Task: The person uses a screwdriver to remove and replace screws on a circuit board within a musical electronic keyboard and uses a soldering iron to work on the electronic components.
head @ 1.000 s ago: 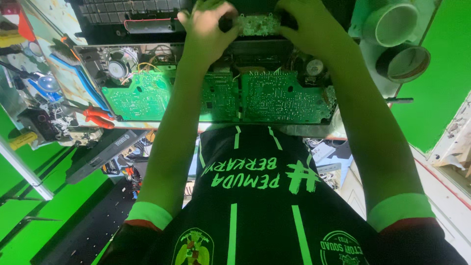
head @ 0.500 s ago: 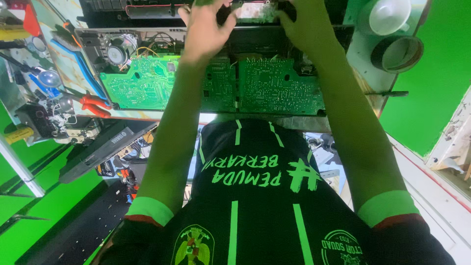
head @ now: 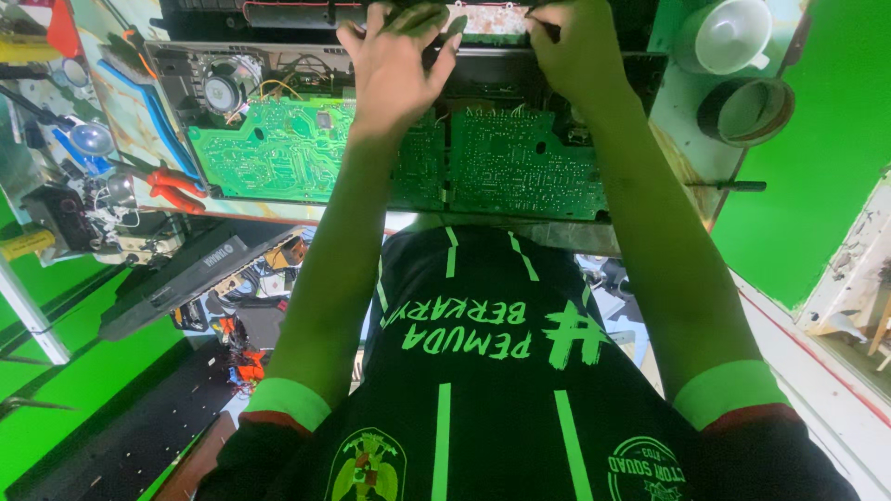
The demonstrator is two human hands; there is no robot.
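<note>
Nearest lie the two green circuit boards on the worktop. Beyond them, the left hand and right hand curl their fingers onto a narrow pale board, long axis running left to right. Even pressure at both ends should suit; whether they grip it is hidden.

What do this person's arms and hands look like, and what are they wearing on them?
Both arms are bare from the short sleeves down. The left hand and right hand wear no gloves. Each black sleeve ends in a bright green cuff with a thin red band above it.
</note>
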